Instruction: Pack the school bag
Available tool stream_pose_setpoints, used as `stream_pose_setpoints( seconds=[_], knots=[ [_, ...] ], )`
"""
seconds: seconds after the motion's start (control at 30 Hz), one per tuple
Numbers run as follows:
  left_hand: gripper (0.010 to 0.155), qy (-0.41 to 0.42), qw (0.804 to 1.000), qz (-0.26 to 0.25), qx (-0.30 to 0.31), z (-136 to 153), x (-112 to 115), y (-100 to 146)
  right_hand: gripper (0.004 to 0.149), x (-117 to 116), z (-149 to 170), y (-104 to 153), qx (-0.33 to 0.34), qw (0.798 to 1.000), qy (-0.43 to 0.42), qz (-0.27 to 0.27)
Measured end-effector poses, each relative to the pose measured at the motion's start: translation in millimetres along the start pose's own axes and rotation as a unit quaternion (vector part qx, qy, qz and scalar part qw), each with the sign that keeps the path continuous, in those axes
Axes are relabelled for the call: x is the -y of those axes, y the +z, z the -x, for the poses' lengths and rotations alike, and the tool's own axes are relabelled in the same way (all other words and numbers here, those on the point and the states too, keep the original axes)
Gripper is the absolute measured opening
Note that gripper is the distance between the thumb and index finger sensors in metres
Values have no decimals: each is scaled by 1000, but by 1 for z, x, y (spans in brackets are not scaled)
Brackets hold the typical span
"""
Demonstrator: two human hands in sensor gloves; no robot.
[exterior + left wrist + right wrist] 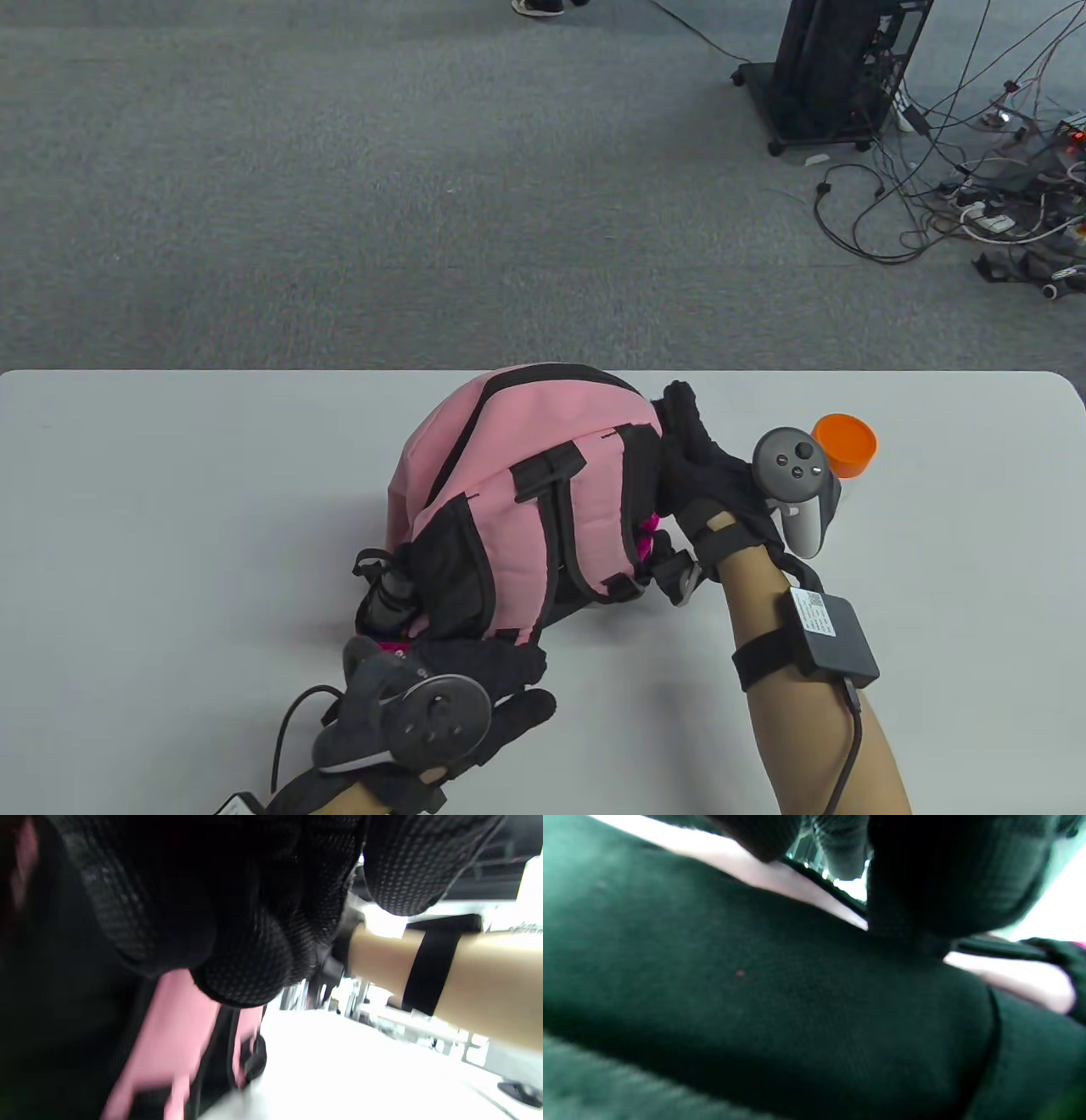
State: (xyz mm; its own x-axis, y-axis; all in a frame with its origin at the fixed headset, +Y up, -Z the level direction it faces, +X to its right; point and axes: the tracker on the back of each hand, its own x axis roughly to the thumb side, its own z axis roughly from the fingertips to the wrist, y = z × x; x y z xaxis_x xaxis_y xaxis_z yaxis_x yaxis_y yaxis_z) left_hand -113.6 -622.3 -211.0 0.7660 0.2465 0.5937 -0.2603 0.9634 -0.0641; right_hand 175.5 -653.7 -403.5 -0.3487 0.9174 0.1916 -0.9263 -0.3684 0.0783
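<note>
A pink school bag [526, 441] with black straps and trim lies on the white table [170, 509], its strap side up. My left hand [501, 679] is at the bag's near bottom end, fingers curled onto its black fabric; the left wrist view shows the curled fingers [254, 942] over the pink bag [169, 1043]. My right hand [683, 433] lies against the bag's right side with its fingers stretched along the black side panel. The right wrist view is filled by the dark bag fabric [755, 984], with fingers [925, 878] touching it. The bag's opening is hidden.
An orange cup [846, 443] stands on the table just right of my right hand, partly behind the tracker. The table's far edge runs just behind the bag. Beyond it is grey carpet, with a black wheeled stand [836, 68] and cables at the far right.
</note>
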Motion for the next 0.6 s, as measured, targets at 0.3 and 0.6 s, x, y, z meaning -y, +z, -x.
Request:
stream_pose_setpoints(
  seconds=[0.3, 0.6],
  knots=[
    [93, 58, 994, 25, -88, 43, 39, -38, 54, 6, 8, 6, 2, 999, -29, -29],
    [112, 36, 996, 37, -71, 66, 42, -69, 71, -19, -4, 8, 2, 982, 2, -190]
  ],
)
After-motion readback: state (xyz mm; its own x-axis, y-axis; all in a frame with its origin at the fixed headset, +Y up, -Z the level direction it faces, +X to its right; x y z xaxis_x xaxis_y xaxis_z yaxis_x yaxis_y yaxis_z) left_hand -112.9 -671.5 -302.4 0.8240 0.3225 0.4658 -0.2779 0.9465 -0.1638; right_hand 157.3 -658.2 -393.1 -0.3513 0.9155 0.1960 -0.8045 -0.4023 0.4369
